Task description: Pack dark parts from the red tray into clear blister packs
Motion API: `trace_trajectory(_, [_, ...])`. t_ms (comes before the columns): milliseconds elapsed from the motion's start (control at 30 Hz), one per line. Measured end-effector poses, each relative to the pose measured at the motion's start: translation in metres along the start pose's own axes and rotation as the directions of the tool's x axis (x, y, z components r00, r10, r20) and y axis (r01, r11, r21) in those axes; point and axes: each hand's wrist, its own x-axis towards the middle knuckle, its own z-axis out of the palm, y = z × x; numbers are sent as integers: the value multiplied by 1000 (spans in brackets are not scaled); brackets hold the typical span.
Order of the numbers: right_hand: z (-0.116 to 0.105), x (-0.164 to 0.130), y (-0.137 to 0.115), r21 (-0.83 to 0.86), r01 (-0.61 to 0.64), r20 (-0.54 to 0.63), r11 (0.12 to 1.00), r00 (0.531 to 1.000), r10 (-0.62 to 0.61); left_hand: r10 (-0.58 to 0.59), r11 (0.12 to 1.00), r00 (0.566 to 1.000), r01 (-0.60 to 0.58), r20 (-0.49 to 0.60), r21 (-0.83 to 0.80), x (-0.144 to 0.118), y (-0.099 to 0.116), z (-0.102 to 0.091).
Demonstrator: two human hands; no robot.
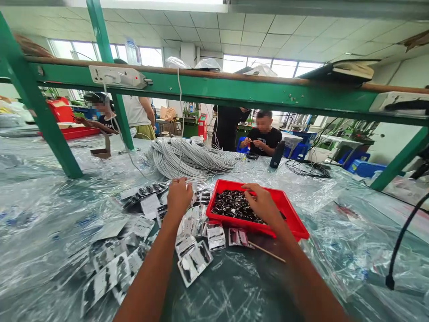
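Note:
My left hand [179, 197] is over the packets just left of the red bin, its fingers curled; whatever may be in them is hidden behind the hand. Reaching over the red bin [295, 219], my right hand [263, 203] has its thumb and fingers apart, with nothing visible between them. Small shiny black parts [231, 205] fill much of that bin. Around and below my left hand lie many small clear packets [194, 263] with dark pieces and white labels inside. A thin wooden stick [268, 252] rests in front of the bin beside a pinkish packet [238, 237].
A large coil of grey cable [191, 156] lies behind the packets. Beyond the bin stand a black bottle-like object [277, 154] and a black cable coil [308, 169]. A green shelf frame [234, 91] crosses overhead. Across the table a person [264, 136] sits working. Plastic film covers the tabletop.

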Motion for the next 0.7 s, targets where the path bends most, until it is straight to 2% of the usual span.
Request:
trace_trajectory(67, [-11, -19, -9, -13, 86, 75, 996, 994, -85, 60, 997, 997, -58, -52, 56, -6, -16, -11])
trace_trajectory(133, [-18, -47, -10, -50, 170, 188, 984, 969, -158, 165, 986, 985, -166, 47, 13, -21, -30, -13])
trace_trajectory(167, [-20, -64, -6, -73, 204, 244, 976, 953, -181, 253, 967, 958, -250, 136, -36, -31, -36, -12])
trace_trajectory(200, [-21, -82, 2, -97, 232, 289, 968, 937, -195, 354, 935, 906, -341, 232, -96, -43, -41, -9])
trace_trajectory(233, [-21, -99, 11, -127, 239, 314, 963, 930, -190, 457, 889, 830, -430, 319, -155, -56, -45, -5])
trace_trajectory(300, [-23, -132, 33, -188, 211, 311, 959, 939, -145, 574, 814, 689, -538, 442, -219, -79, -54, 0])
trace_trajectory(333, [-24, -145, 44, -215, 184, 292, 959, 949, -117, 590, 798, 650, -562, 479, -219, -89, -58, 1])
trace_trajectory(400, [-27, -164, 62, -224, 134, 296, 965, 953, -64, 591, 789, 625, -580, 510, -204, -101, -67, -3])
trace_trajectory(467, [-30, -172, 73, -209, 92, 326, 974, 945, -20, 595, 792, 639, -570, 487, -220, -103, -77, -13])
trace_trajectory(500, [-31, -173, 76, -201, 75, 341, 977, 940, -2, 587, 804, 671, -548, 453, -229, -101, -84, -20])
trace_trajectory(567, [-29, -171, 78, -191, 55, 360, 980, 933, 18, 503, 864, 790, -470, 350, -181, -92, -99, -36])
trace_trajectory(600, [-28, -170, 78, -185, 53, 366, 981, 930, 19, 422, 906, 856, -410, 298, -103, -86, -108, -44])
trace_trajectory(633, [-26, -169, 77, -176, 53, 376, 983, 926, 17, 329, 939, 905, -344, 270, 9, -80, -116, -52])
trace_trajectory(667, [-24, -168, 77, -164, 54, 388, 985, 922, 13, 239, 950, 933, -283, 271, 136, -75, -123, -59])
trace_trajectory(700, [-22, -167, 77, -151, 54, 398, 987, 917, 10, 160, 937, 943, -238, 293, 255, -70, -128, -64])
